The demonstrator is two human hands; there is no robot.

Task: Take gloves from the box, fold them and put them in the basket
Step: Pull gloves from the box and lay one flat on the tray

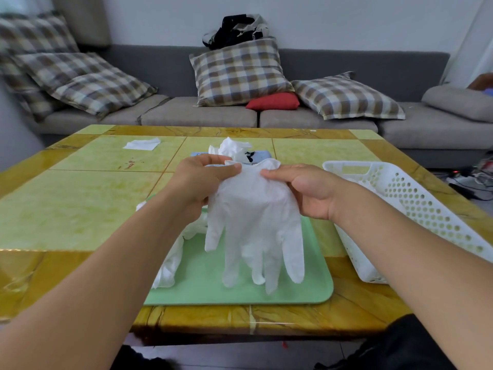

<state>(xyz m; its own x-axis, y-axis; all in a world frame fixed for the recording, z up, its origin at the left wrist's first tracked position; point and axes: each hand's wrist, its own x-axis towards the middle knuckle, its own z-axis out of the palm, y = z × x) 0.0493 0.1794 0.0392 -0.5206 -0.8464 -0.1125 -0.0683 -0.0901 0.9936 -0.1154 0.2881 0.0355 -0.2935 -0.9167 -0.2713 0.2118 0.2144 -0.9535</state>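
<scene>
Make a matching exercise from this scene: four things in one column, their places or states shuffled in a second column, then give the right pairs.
Things:
1. glove
2. basket
3. tray
4. glove box

Places or states:
A. flat on the table, under the hanging glove fingers
B. at the right side of the table
C. held up by its cuff between the left hand and right hand
D. behind the hands, with gloves bunched out of its top

Pairs: 1-C, 2-B, 3-A, 4-D
</scene>
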